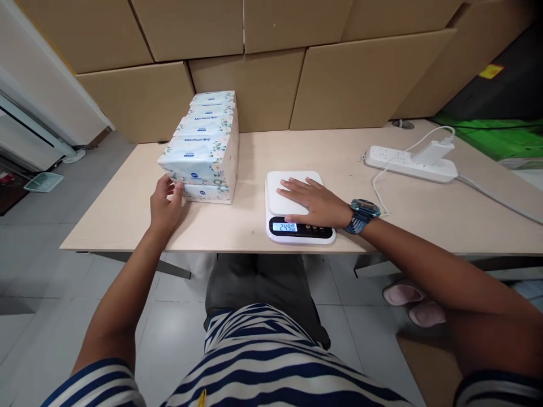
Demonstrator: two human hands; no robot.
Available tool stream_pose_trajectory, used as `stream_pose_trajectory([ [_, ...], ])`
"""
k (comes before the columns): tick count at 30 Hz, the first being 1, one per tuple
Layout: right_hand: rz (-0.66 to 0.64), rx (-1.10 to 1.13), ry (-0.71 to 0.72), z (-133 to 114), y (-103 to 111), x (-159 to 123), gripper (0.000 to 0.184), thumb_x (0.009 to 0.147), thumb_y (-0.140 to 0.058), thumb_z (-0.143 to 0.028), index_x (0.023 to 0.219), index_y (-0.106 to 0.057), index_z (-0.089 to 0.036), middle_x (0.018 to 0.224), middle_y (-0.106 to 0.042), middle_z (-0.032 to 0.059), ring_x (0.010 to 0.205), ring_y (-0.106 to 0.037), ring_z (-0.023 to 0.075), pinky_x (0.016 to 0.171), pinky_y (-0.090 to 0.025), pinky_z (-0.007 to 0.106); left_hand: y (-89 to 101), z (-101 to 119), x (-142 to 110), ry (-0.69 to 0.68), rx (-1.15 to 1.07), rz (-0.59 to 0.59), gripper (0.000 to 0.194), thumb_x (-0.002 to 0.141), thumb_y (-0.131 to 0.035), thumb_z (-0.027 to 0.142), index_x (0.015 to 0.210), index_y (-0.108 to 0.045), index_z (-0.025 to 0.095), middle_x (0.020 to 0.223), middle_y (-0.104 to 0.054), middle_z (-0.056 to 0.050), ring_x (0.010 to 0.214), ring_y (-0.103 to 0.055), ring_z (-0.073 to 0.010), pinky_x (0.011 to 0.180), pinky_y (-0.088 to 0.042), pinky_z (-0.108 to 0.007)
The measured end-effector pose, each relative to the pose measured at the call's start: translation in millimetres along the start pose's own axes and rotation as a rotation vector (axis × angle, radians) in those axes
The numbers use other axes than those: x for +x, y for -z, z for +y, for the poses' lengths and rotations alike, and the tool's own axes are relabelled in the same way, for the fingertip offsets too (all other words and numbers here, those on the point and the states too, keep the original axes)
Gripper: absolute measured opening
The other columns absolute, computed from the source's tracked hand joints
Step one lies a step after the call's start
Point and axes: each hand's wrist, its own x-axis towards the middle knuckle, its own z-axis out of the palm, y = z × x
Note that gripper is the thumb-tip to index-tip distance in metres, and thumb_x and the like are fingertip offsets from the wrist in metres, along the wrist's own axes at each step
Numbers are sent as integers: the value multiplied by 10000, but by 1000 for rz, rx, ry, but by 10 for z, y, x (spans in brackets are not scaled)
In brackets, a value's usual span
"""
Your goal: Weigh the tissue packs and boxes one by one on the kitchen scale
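So right now the right grip [316,204] is spread wide and pressing flat on the white scale [274,198], while the left grip [164,208] is half curled at the near corner of the tissue packs [193,155], just ahead of it on the desk [106,198]. Can't tell if it's actually pinching one, but lifting a pack would call for a fuller hold imo

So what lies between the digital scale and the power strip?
In the head view, a thin white cable loops there beside the power strip, plus a worn wristwatch, nearer the digital scale.
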Motion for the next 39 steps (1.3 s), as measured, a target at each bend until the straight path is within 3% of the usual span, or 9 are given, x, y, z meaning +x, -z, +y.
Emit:
stream_pose_trajectory([
  [11,-52,56,-18,77,65,71,967,967,-512,-861,1746,-427,-293,1862,-284,96,1748,-247,435,1415,-195,766,37,119,-66,48,-21,-33,671,982,-606,746,1414,-636,233,1371,-779,-141,1234,-765,-304,1072,-642,-467],
  [14,-127,152,-66,-27,181,110,1085,940,-505,-901,1797,-303,-267,1874,-243,124,1751,-204,456,1417,-161,771,47,156,-96,56,-42,-41,786,975,-549,834,1443,-634,208,1406,-763,-171,1260,-747,-320,1087,-634,-487],
  [20,130,652,-136,-816,227,639,1334,904,-572,-926,1816,111,-233,1910,71,103,1786,28,370,1467,-89,616,61,326,-17,61,-155,0,1055,959,-299,973,1630,-453,173,1739,-484,-254,1583,-549,-375,1295,-505,-552],
  [23,181,790,-51,-1269,202,878,1377,936,-543,-902,1735,347,-219,1917,72,120,1799,-6,346,1466,-118,628,119,612,-22,1,-215,-41,995,957,-311,974,1539,-542,203,1631,-618,-208,1534,-609,-355,1289,-527,-514],
  [26,340,734,121,-1450,316,714,1350,951,-482,-919,1665,464,-272,1915,151,47,1802,78,297,1478,-91,593,200,1033,-170,-95,-276,-65,970,958,-375,960,1602,-482,242,1665,-587,-171,1603,-542,-367,1334,-491,-513],
  [29,548,607,204,-1277,551,202,1159,997,-443,-879,1757,274,-379,1917,134,-55,1799,91,298,1488,-91,559,180,1450,-379,-243,-416,-187,958,998,-385,914,1745,-293,320,1825,-391,-90,1757,-302,-357,1426,-380,-498],
  [32,649,625,111,-897,657,-284,1054,1009,-423,-864,1795,96,-391,1929,-56,-12,1796,-97,352,1471,-212,601,-51,1690,-510,-310,-562,-444,987,1008,-436,884,1803,-162,366,1920,-162,-2,1803,-119,-357,1487,-236,-503],
  [36,562,770,-147,-422,306,-544,1096,955,-477,-914,1790,-60,-338,1886,-262,118,1737,-329,367,1420,-363,593,-594,1658,-555,-79,-701,-751,1123,961,-468,931,1822,-35,353,1936,33,11,1808,21,-354,1507,-66,-528],
  [39,515,839,-252,-192,-47,-527,1070,953,-484,-907,1763,-128,-304,1856,-316,176,1704,-403,346,1414,-365,604,-924,1545,-562,56,-739,-808,1135,944,-514,931,1819,-90,345,1937,-21,-23,1807,19,-371,1501,-38,-578],
])
